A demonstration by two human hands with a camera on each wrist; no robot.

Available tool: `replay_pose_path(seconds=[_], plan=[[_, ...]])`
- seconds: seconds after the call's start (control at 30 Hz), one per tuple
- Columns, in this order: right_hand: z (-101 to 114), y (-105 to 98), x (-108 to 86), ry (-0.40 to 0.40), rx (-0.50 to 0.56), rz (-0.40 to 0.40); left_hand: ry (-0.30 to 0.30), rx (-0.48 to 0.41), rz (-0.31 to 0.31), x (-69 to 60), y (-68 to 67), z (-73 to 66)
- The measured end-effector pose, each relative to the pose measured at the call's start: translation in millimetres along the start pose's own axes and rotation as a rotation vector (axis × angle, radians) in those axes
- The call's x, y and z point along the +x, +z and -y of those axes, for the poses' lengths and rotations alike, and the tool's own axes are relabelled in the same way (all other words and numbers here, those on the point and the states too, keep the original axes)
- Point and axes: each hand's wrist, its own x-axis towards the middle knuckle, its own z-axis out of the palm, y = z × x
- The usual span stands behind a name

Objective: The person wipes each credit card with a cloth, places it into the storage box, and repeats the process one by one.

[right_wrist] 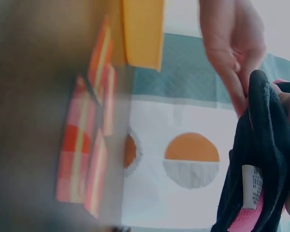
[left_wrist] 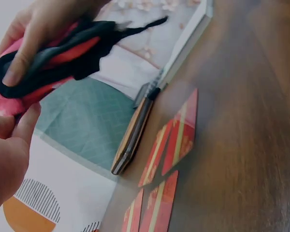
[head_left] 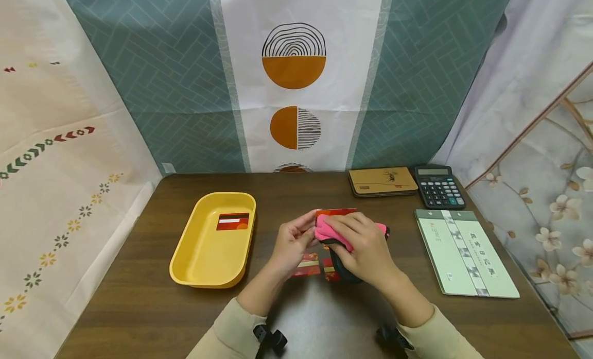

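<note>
In the head view the right hand (head_left: 368, 248) grips a pink cloth (head_left: 330, 229) with black edging, folded around part of a red card (head_left: 343, 211) whose upper edge shows. The left hand (head_left: 291, 246) pinches the left end, fingertips against the cloth. From the left wrist, the cloth (left_wrist: 63, 60) lies between the left fingers and the right hand (left_wrist: 48, 21). A white label (right_wrist: 252, 186) hangs on its dark side in the right wrist view. Below the hands several red cards with a pale stripe (left_wrist: 181, 130) lie on the table, partly hidden in the head view.
A yellow tray (head_left: 208, 261) with one red card (head_left: 232, 221) stands on the left. At the back right are brown notebooks (head_left: 383, 182) and a calculator (head_left: 440, 187). A pale green notebook (head_left: 468, 253) lies on the right of the wooden table (head_left: 129, 276).
</note>
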Motion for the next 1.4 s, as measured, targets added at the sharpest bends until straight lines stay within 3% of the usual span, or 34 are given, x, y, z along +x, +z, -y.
replay_pose_path(seconds=[0.2,0.43,0.6,0.77,0.9,1.0,1.17,1.23,1.4], plan=[[-0.8,6.5,-14.5,-0.010,-0.030,-0.027,-0.017,-0.040,-0.064,0.0,-1.1,-1.2],[-17.5,-2.8,-24.9,0.088,-0.031,-0.111,-0.049,-0.144,-0.109,-1.2,-5.9,-6.2],[-24.2,-6.6,-21.4,0.121,-0.042,-0.132,-0.070,-0.175,-0.134,-2.2,-6.9,-4.1],[-24.6,-7.8,-15.6,0.169,-0.057,-0.173,-0.084,-0.165,-0.112,-1.9,-4.2,0.7],[-20.5,-4.7,-12.5,0.209,-0.057,-0.196,-0.097,-0.102,-0.056,-3.1,-0.6,3.0],[-15.0,-0.1,-8.5,0.181,-0.043,-0.178,-0.093,-0.036,-0.004,-3.4,3.1,2.8],[-7.9,1.5,-0.4,0.069,0.015,-0.106,-0.056,0.060,0.089,-1.7,5.9,2.3],[-7.4,-0.6,2.0,0.031,0.033,-0.073,-0.049,0.034,0.100,-1.0,5.0,2.0],[-7.4,-6.0,2.0,-0.047,0.025,0.022,-0.070,-0.131,0.066,-1.2,1.5,0.3]])
